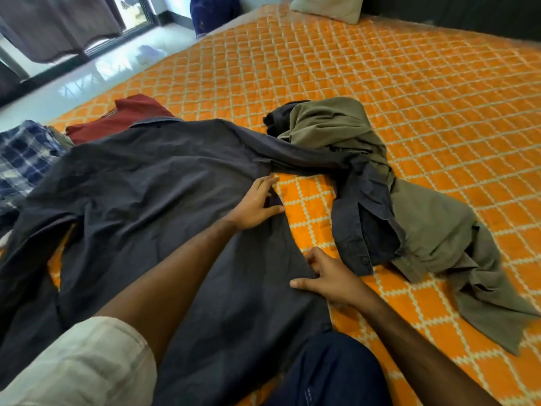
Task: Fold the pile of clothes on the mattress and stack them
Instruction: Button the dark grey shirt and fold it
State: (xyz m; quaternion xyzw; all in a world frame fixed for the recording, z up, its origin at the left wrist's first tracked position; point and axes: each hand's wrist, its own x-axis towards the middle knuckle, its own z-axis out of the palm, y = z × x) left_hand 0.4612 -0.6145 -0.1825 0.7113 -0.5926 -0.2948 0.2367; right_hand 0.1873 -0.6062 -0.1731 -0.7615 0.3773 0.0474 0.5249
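A dark grey shirt lies spread across the near side of the mattress, which wears an orange quilt with a pale diamond pattern. The person kneels at its edge with both hands on the shirt's right side. The left hand lies on the cloth near the armpit, fingers fairly straight, with a small tuck of fabric between thumb and forefinger; whether that is a true grip I cannot tell. The right hand, nearer the hem, has its fingers curled and bunching the shirt's edge, thumb stretched flat over the cloth.

The shirt's right sleeve runs out to a crumpled olive green garment just beside it, the cuff lying over that heap. At the far left, a folded maroon garment sits partly under the shirt's collar, next to a blue checked cloth. A beige pillow rests at the far end of the bed.
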